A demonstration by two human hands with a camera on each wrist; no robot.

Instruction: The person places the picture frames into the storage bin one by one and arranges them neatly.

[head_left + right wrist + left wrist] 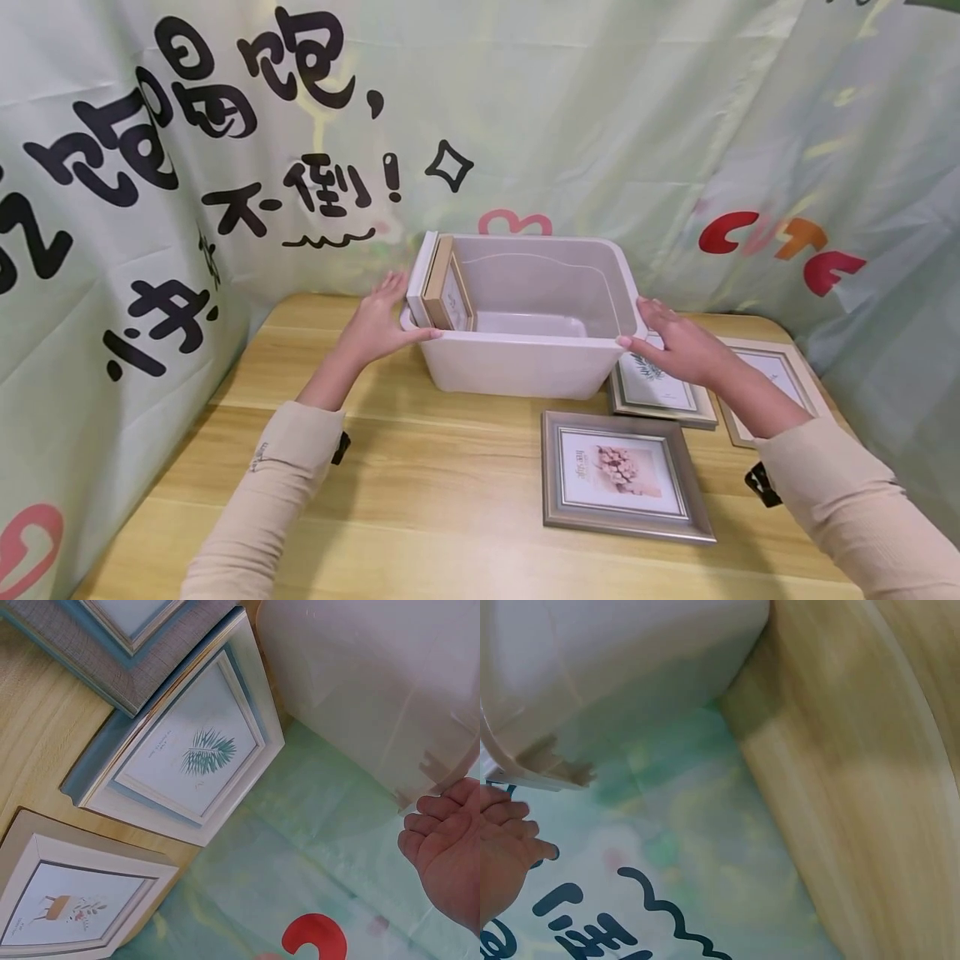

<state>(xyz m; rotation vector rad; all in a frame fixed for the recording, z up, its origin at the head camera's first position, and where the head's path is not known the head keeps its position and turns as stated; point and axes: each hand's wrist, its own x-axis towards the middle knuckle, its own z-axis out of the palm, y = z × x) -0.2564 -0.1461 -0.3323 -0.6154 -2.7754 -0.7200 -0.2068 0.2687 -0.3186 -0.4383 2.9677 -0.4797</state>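
Note:
A pale plastic storage bin (517, 367) stands at the back of the wooden table, between both hands. My left hand (378, 321) grips its left end, the thumb lying along the front rim. At the right end, my right hand (678, 342) holds the rim, thumb over the front corner. In the right wrist view, that hand's fingers curl at the bin's edge. Inside, against the left wall, a white frame (421, 283) and a tan wooden picture frame (438, 287) stand upright side by side.
A grey-brown frame with pink flowers (618, 475) lies on the table (420, 483) in front of the bin. Right of the bin lie a leaf-print frame (663, 387), partly under the right hand, and a cream frame (776, 375). A printed curtain (600, 100) hangs close behind.

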